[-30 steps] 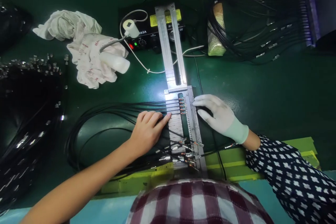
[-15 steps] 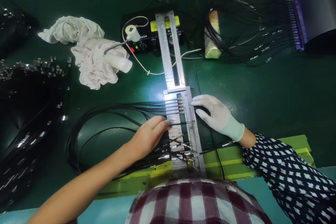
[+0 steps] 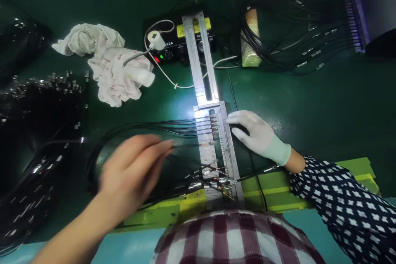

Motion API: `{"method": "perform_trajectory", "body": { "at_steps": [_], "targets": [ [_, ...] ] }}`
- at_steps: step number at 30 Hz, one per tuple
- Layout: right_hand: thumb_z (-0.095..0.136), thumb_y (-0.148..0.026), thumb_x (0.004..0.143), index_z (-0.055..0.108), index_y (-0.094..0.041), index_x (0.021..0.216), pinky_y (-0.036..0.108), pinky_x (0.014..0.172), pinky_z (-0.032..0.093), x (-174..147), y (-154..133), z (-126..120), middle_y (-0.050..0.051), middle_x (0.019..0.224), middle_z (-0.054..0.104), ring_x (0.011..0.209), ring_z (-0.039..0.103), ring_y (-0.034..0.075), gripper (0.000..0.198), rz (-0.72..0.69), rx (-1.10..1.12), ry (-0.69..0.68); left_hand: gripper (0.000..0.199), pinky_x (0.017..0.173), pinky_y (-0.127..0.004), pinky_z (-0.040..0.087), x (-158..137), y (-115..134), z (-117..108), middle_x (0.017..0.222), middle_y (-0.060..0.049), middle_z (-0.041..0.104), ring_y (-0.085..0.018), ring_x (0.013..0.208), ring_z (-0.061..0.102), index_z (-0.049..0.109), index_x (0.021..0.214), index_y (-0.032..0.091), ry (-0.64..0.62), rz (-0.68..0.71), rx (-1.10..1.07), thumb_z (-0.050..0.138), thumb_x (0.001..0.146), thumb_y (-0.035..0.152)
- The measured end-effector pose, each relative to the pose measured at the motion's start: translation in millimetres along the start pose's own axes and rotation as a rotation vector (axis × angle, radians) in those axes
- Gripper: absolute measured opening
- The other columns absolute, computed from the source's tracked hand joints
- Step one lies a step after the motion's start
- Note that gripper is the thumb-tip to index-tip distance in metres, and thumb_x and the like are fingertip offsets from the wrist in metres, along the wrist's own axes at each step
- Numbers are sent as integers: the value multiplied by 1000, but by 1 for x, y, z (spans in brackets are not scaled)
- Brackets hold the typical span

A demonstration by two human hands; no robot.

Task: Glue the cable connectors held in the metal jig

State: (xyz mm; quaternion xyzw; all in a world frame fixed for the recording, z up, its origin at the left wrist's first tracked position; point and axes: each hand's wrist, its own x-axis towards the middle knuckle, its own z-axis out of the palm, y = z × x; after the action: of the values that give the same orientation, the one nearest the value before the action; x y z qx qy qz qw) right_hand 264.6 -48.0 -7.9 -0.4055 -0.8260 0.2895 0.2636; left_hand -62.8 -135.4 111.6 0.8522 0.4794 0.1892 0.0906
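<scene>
One cable (image 3: 188, 145) apparently pinched in left hand (image 3: 133, 169) (motion-blurred) | right hand (image 3: 260, 135) loosely spread at metal jig (image 3: 229, 148)

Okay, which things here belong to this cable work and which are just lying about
Apparently in use: single cable pinched in the left hand; metal fixture beside the gloved right hand; row of cables across it.

Probably lying about: crumpled white cloth; wrapped block.

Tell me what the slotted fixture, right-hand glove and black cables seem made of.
Slotted fixture: bare metal, by its silvery glare; steel or aluminium is unclear. Glove: probably stretch fabric, matte white and close-fitting. Black cables: likely plastic or rubber sheathing, smooth and dark.
</scene>
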Motion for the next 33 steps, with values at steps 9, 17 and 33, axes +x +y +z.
{"method": "perform_trajectory", "body": {
  "at_steps": [9, 17, 33],
  "targets": [
    [53, -19, 98, 60, -26, 123, 49, 107, 47, 0, 0, 1, 3, 128, 62, 122, 56, 23, 26, 23, -4, -17, 38, 70, -26, 48, 29, -40, 96, 95, -8, 59, -15, 82, 55, 59, 127, 15, -131, 219, -5, 46, 93, 5],
    [54, -18, 97, 61, -26, 120, 49, 105, 48, 0, -1, -1, 4, 126, 63, 120, 57, 23, 25, 36, -3, -21, 33, 67, -30, 42, 32, -39, 94, 93, -10, 62, -18, 78, 53, 60, 123, 12, -26, 368, 185, 46, 94, 9],
    [52, -20, 98, 61, -27, 119, 47, 106, 46, -1, 0, 0, 3, 127, 63, 121, 56, 23, 24, 41, 13, -22, 41, 86, -39, 38, 5, -28, 111, 104, -12, 61, -24, 98, 51, 57, 132, 18, -10, 155, 215, 53, 92, 9]
  ]
}}
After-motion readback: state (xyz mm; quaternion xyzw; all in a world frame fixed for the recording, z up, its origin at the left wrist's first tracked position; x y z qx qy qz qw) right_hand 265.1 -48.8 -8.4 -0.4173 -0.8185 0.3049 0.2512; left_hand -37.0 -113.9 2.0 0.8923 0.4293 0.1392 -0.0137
